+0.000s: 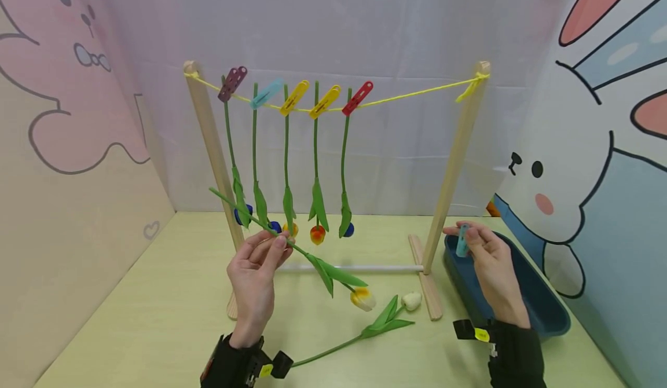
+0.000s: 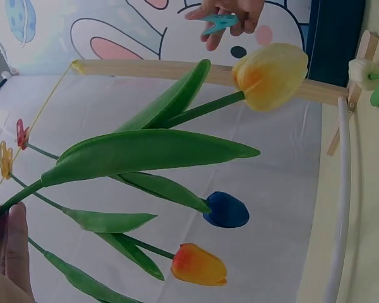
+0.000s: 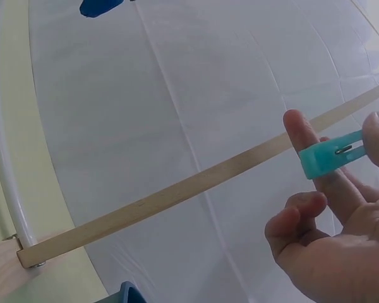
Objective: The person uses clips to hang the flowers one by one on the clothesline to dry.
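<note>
My left hand (image 1: 259,272) pinches the green stem of an artificial tulip (image 1: 363,299) with a pale yellow and white bloom. Its stem slants down to the right in front of the rack, and the left wrist view shows the yellow bloom (image 2: 270,77) and long leaves up close. Over the blue basin, my right hand (image 1: 492,266) holds a light blue clothespin (image 1: 462,241) between thumb and fingers. On the yellow line (image 1: 406,95), several tulips hang upside down, each by a clothespin; a red clothespin (image 1: 358,98) holds the rightmost one.
Wooden posts (image 1: 455,168) hold the line at both ends, joined low down by a white bar (image 1: 365,268). A white tulip (image 1: 411,302) lies on the table in front. The dark blue basin (image 1: 554,318) stands at the right, beside a rabbit-printed wall.
</note>
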Demonstrator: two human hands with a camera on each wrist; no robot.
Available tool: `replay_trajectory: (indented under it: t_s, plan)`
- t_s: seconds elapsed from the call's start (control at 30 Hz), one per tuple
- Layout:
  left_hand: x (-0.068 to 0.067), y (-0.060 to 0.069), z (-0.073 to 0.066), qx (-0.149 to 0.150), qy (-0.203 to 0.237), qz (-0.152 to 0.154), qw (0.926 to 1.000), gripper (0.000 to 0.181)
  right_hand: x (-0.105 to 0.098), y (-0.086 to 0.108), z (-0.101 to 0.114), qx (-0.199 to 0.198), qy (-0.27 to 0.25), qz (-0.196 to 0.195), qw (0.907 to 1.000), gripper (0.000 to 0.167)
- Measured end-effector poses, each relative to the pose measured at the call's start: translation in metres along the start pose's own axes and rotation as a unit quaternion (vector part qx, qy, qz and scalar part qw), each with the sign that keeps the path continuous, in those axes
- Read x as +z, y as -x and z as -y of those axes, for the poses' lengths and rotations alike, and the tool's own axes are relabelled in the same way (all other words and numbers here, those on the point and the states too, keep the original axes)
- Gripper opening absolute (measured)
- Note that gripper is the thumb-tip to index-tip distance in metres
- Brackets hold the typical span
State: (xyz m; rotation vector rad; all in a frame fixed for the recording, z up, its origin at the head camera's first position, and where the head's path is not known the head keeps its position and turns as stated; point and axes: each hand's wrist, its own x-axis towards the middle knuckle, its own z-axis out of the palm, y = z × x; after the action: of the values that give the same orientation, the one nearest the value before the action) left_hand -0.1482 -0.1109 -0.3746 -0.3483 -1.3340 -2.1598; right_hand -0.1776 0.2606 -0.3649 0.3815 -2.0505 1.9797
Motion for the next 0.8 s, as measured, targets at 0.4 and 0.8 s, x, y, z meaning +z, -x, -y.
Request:
replay_trajectory:
  t_s: [0.4,0.8]
  plan:
    - [0.011,0.004,0.004,0.062,-0.035,0.064,0.9954,0.020,0.001,-0.001,0.001,-0.014,-0.024,0.000,0.9996,0.027]
    - [0.005,-0.022,0.077,0.149,-0.082,0.164,0.9717,0.030,0.004,-0.020,0.021,-0.071,-0.021,-0.064,0.9952,0.017]
